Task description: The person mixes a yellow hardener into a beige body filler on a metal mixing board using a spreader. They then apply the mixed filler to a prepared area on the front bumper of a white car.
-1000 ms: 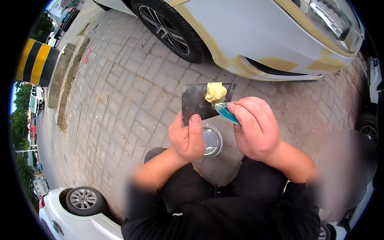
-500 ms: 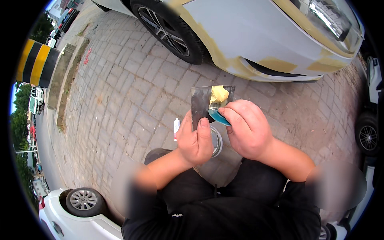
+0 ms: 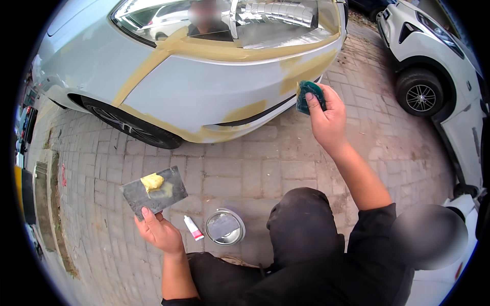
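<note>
My left hand point(image 3: 164, 233) grips the near edge of a flat dark grey mixing board point(image 3: 176, 189), its thumb on top. On the board sits a lump of yellow putty point(image 3: 152, 182), with a thin smear beside it. Out to the right, my right hand point(image 3: 329, 115) pinches a teal spreader point(image 3: 304, 104) between thumb and fingers. Some yellow shows on the spreader's left edge. It is in front of the bumper point(image 3: 240, 94) of a light grey car; whether it touches cannot be made out. Yellowish patches cover parts of the bumper.
A round tin point(image 3: 236, 235) and a white and red tube point(image 3: 194, 228) stand and lie on the paving point(image 3: 245, 168) near my knees. The car's front wheel point(image 3: 132, 125) is at the left. A white car point(image 3: 411, 53) is parked at the right.
My hands have moved apart: the left with the board down and left, the right with the spreader up and right toward the bumper. The view has turned, with more of the car showing.
</note>
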The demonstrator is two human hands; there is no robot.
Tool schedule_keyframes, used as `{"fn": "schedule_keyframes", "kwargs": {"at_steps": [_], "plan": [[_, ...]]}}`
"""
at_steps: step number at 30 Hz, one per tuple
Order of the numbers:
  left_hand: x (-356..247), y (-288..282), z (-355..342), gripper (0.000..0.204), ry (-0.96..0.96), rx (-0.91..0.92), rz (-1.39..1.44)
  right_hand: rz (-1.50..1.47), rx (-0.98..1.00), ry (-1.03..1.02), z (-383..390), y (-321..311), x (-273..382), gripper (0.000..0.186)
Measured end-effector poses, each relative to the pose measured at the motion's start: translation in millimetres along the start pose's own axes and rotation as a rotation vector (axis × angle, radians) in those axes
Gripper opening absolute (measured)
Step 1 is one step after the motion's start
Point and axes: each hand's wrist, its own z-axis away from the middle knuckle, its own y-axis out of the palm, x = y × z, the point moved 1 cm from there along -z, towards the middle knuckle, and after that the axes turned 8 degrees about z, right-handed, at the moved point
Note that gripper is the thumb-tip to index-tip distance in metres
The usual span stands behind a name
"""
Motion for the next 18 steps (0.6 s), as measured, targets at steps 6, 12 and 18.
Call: {"fn": "schedule_keyframes", "kwargs": {"at_steps": [6,12,18], "plan": [[2,-10,-1,0.031,-0.036,0.097,0.048,0.329,-0.203,-0.082,-33,3,9,0.017],[-1,-6,-2,0.031,-0.031,0.037,0.007,0.496,-0.244,-0.118,-37,24,2,0.017],[5,-13,-1,0.030,-0.085,0.032,0.017,0.498,-0.288,-0.181,-29,54,7,0.017]]}}
